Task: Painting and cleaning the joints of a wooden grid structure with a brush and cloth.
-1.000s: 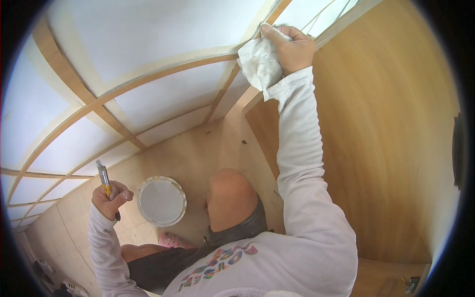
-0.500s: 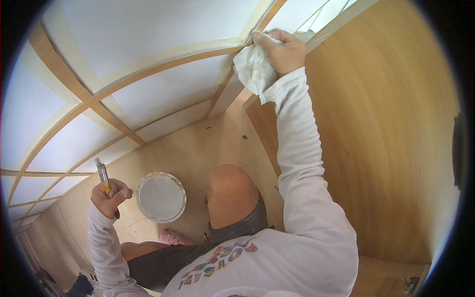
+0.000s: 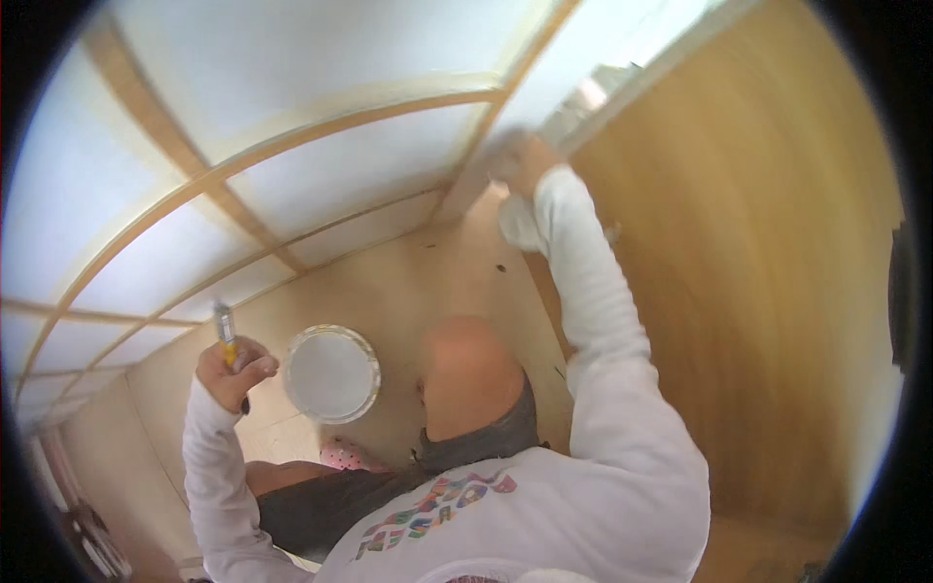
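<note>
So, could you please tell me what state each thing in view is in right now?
Left hand: closed around the yellow-handled tool
Yellow-handled tool: held, silver end up
Right hand: stretched out, grip too blurred to tell
White cloth: hanging by the right hand, blurred
Round bucket: upright, rim stained; lid or contents unclear
Pink shoe: partly hidden

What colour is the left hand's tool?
The tool: silvery top, yellow middle, dark lower end; head view.

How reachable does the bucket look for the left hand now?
Probably yes: the left hand appears beside the bucket, with nothing visible between them. It does grip a tool, though, and the depth between them is hard to judge.
</note>
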Available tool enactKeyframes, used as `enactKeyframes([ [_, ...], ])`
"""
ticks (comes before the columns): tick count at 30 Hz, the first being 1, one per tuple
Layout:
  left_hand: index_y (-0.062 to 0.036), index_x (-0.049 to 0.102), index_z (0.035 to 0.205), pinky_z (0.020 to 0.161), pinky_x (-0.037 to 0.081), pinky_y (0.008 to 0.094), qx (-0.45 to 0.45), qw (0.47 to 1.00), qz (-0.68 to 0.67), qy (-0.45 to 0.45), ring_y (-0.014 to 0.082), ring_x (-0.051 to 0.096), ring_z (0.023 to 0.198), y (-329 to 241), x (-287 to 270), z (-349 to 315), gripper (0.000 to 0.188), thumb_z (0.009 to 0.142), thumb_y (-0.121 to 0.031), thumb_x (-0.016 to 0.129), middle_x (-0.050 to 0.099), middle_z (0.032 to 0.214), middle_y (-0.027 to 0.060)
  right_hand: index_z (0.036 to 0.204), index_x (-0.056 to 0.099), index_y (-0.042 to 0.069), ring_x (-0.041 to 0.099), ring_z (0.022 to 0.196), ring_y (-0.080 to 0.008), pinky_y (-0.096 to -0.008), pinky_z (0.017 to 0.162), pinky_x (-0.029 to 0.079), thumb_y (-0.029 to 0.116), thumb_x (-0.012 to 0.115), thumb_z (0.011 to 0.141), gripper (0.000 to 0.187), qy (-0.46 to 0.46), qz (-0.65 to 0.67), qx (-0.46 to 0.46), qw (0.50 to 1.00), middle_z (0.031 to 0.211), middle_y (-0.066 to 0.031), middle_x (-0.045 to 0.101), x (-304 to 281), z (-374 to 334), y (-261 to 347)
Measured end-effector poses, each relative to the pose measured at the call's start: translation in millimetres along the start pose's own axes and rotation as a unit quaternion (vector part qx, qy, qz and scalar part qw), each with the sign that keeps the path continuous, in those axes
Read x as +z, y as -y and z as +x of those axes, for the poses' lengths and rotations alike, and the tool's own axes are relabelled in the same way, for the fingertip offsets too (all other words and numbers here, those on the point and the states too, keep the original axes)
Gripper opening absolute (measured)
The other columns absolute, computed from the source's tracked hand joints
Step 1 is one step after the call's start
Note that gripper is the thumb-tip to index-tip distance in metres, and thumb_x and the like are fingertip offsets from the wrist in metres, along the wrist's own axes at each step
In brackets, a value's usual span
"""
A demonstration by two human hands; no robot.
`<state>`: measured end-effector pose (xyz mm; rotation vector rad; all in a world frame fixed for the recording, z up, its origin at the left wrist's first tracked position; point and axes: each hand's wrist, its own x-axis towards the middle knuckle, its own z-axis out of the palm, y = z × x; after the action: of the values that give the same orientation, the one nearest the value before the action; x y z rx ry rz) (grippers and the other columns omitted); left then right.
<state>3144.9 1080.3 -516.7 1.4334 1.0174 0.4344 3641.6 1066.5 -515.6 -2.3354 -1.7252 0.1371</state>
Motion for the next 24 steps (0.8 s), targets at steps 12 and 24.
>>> enactKeyframes([
  [12,-0.0006,0.054,0.110,0.088,0.049,0.0404,-0.007,0.960,-0.274,0.047,0.0268,0.061,0.098,-14,36,15,0.044,0.097,-0.042,0.044,0.061,0.108,0.0198,0.108,0.065,0.006,0.062,0.083,-0.0249,-0.0345,0.076,0.051,0.017,0.077,0.072,0.039,0.009,0.194,-0.218,0.957,0.096,-0.0135,0.064,66,-81,77],
  [24,-0.0034,0.025,0.144,0.103,0.037,0.0394,0.117,0.833,-0.535,0.077,0.0216,0.047,0.120,-74,118,5,0.066,0.099,-0.050,0.035,0.044,0.134,0.0136,0.117,0.053,0.002,0.062,0.089,-0.0254,-0.0354,0.076,0.052,-0.002,0.079,0.068,0.056,0.001,0.587,-0.280,0.760,0.103,-0.0154,0.059,10,-141,207],
])
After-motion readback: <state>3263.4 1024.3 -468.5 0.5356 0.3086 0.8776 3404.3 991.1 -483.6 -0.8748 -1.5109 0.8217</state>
